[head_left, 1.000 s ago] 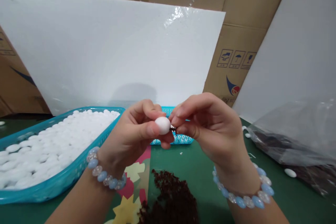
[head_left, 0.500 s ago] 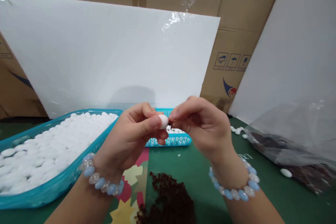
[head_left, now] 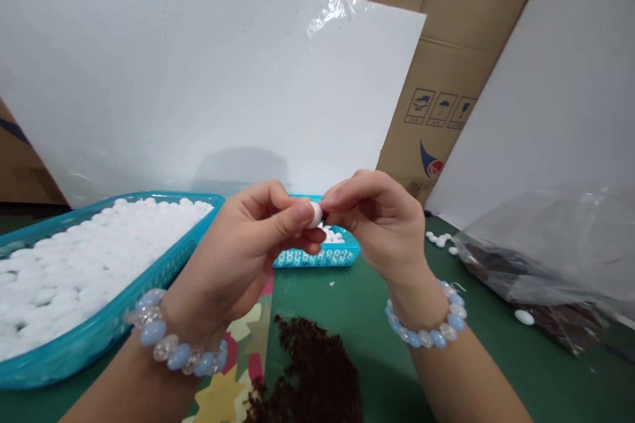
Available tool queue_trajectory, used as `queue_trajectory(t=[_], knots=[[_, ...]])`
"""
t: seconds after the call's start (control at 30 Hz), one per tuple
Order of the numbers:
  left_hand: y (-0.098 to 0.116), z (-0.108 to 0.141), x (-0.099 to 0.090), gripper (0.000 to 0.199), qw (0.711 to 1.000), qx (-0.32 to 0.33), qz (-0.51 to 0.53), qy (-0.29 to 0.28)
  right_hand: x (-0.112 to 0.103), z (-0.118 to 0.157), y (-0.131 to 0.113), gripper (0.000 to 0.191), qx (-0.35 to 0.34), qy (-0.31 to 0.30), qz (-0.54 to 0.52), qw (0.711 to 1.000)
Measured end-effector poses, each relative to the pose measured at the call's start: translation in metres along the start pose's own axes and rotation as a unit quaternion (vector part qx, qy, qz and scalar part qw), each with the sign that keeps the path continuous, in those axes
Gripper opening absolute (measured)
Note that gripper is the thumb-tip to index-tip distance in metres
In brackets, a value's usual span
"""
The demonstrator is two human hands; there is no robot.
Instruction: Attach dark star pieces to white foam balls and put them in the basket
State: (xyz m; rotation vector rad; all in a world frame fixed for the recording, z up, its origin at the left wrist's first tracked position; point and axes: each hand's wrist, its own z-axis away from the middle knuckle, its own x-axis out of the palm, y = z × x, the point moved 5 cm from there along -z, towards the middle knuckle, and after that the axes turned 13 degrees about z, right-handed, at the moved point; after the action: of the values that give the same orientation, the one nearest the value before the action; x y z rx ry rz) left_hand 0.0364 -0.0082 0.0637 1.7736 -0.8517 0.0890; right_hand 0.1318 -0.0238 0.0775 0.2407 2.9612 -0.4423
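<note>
My left hand (head_left: 243, 238) pinches a small white egg-shaped piece (head_left: 315, 215) between thumb and fingers. Against the right side of that piece press the closed fingertips of my right hand (head_left: 384, 225). A tiny dark bit shows between those fingertips, too small to make out. Behind the hands stands a small blue basket (head_left: 317, 258) holding white pieces like it. Below them, on the green table, lies a dark brown crumbly tuft (head_left: 317, 370).
A large blue basket (head_left: 44, 373) full of white pieces stands at left. On the right are a clear plastic bag (head_left: 536, 244) with dark brown material, and several loose white pieces (head_left: 439, 239). A white board (head_left: 223, 79) and cardboard boxes (head_left: 456, 66) rise behind.
The view has shifted slightly. Both hands keep the same pinching pose around the white piece, with the right fingertips still against it.
</note>
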Motion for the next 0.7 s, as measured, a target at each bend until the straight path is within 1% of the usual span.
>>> queue_trajectory(t=[0.1,0.3,0.53,0.63,0.7], knots=[[-0.001,0.000,0.000,0.017,1.000,0.000,0.010,0.009,-0.002,-0.001,-0.001,0.025,-0.001,-0.004,0.030,1.000],[-0.004,0.003,0.004,0.017,0.999,-0.031,0.015,0.008,-0.002,-0.004,-0.008,0.025,-0.017,-0.049,0.082,0.995],[-0.004,0.003,0.002,0.018,1.000,-0.026,-0.008,0.006,0.003,-0.003,-0.016,0.021,-0.041,-0.092,0.169,0.980],[-0.002,0.002,0.000,0.018,0.999,-0.029,-0.021,0.012,0.005,-0.002,-0.017,0.025,-0.046,-0.095,0.144,0.984],[-0.001,0.001,0.000,0.016,0.999,-0.029,-0.023,0.011,0.007,-0.003,-0.014,0.027,-0.026,-0.089,0.096,0.991]])
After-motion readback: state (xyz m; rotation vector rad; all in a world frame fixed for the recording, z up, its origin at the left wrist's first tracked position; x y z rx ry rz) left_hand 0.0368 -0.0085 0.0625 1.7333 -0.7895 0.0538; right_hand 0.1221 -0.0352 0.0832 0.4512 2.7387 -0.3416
